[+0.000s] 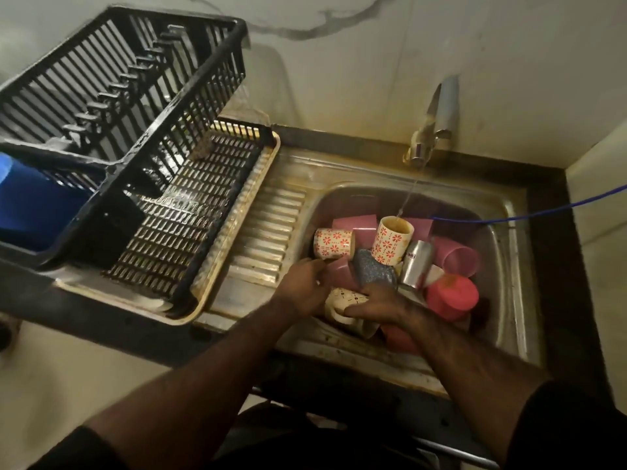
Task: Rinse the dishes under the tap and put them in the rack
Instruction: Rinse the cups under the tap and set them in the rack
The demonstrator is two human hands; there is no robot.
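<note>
The steel sink holds a pile of cups. My right hand grips a cream mug at the near side of the basin. My left hand holds the rim of a pink cup beside it. Two cream cups with red flowers lie further back. The tap runs a thin stream into the right flowered cup. A steel tumbler, a glittery grey cup and more pink cups fill the rest. The black rack stands to the left.
A second black rack leans tilted on the first one. A blue tub sits at far left. A blue hose runs from the right into the sink. The ribbed draining board lies between rack and basin.
</note>
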